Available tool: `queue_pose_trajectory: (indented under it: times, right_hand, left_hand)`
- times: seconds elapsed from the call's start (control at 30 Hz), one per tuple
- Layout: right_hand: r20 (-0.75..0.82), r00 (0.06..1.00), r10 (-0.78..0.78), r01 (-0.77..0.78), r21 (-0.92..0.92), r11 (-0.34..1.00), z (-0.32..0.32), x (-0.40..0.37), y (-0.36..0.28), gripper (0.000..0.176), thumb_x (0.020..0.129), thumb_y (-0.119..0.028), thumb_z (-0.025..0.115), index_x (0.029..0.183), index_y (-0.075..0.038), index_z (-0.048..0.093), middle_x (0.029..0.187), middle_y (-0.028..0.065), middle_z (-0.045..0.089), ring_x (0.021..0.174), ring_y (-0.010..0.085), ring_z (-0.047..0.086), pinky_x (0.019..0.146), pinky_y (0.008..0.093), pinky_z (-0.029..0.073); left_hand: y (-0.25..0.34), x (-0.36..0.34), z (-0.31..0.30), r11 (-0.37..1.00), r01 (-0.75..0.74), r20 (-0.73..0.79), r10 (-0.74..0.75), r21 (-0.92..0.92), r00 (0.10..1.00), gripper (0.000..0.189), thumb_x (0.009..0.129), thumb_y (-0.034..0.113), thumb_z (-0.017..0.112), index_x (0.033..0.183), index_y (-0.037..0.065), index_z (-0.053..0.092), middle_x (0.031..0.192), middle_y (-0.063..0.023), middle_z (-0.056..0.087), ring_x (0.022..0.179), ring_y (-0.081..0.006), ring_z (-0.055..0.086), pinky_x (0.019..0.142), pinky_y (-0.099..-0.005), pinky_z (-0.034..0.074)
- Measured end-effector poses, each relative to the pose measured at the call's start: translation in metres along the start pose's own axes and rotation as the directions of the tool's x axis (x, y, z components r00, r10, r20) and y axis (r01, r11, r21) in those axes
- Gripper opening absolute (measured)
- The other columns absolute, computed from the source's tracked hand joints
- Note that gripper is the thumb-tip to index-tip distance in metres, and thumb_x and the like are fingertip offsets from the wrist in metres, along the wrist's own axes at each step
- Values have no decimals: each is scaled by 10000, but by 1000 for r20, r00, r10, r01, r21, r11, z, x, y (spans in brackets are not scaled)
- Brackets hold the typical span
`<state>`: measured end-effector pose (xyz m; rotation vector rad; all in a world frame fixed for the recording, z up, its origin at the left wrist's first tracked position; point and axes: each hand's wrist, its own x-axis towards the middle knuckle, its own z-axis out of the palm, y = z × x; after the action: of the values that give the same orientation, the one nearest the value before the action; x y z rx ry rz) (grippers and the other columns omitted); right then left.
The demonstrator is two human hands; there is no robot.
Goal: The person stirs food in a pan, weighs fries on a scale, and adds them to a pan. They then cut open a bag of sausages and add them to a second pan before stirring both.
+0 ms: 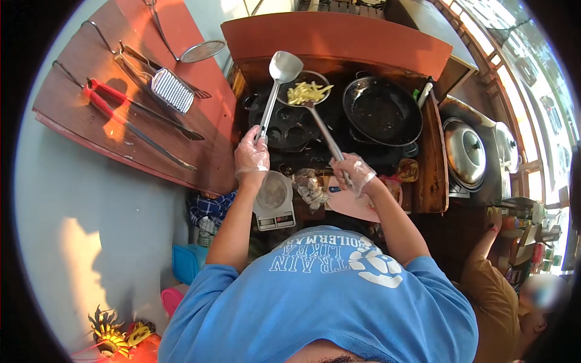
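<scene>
left hand grips spatula, right hand strainer, wok beside.

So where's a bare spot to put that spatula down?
The red-brown panel behind the wok looks bare, as does the wood strip between wok and steel lid. Crowded: the near edge around the scale, between the left hand on the spatula and the right hand on the skimmer.
</scene>
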<state>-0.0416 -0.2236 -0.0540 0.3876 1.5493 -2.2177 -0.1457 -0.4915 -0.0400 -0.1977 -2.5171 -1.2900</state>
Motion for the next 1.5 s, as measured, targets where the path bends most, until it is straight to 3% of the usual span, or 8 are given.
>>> queue_pose_trajectory:
  times: [0.47,0.87,0.93,1.1,1.2,1.33,1.4,1.5]
  right_hand:
    - [-138,964,227,-201,179,963,-21,42,67,145,832,-182,701,872,-77,609,755,36,590,614,161,581,496,303,499]
    - [-59,973,224,-229,-89,969,-76,-34,62,639,868,-276,683,1387,-1,431,1186,200,599,1011,273,630,837,365,539]
    - [83,973,-217,155,-926,345,-91,-91,3,321,885,-293,611,1030,-19,695,974,144,691,898,181,667,717,315,548]
    - [-378,838,-394,54,-660,750,-266,-171,-111,292,851,-303,615,921,-35,709,786,71,697,643,146,660,639,306,550]
    - [-470,540,-699,-518,-839,164,-399,-178,-145,330,813,-330,567,869,-43,720,890,171,700,838,292,692,791,382,541]
    - [-404,513,-757,-632,-774,-16,-522,-153,-125,337,765,-361,623,880,-58,717,902,172,703,866,343,670,808,402,531]
    - [-519,698,-494,-659,-735,-158,-553,-138,-122,347,753,-373,635,856,-51,712,896,176,699,924,321,667,840,390,524]
    - [-434,664,-609,-565,-824,-29,-507,-166,-136,329,730,-332,687,834,-20,703,892,201,688,916,344,662,834,405,520]
  left_hand:
    - [-31,-35,-3,983,166,-39,-164,73,986,320,847,92,605,1149,-2,646,963,-225,693,879,-321,690,793,-375,526]
    - [-14,-53,25,940,271,-41,-285,-207,958,328,879,105,615,1169,-48,625,693,-50,612,600,-107,542,569,-273,453]
    - [-5,-55,29,938,293,-43,-306,-188,951,332,878,109,618,1170,-48,624,723,-75,643,616,-131,575,588,-289,470]
    - [49,-82,39,986,91,-69,-82,142,994,344,871,120,641,1182,-25,626,908,-169,710,766,-196,682,708,-322,522]
    - [80,-89,56,987,138,5,-139,87,990,355,860,95,650,1191,-30,619,859,-140,704,690,-147,641,639,-289,504]
    - [163,-98,95,951,236,195,-197,-202,961,326,842,55,649,1158,-26,636,776,-64,675,607,-108,556,570,-256,462]
    - [200,-99,127,947,202,291,-126,-250,948,289,844,49,635,1124,-21,648,764,-29,654,624,-104,555,573,-257,458]
    - [235,-100,190,966,73,341,16,-247,940,231,839,74,648,1053,-12,659,802,-77,674,686,-140,604,633,-288,484]
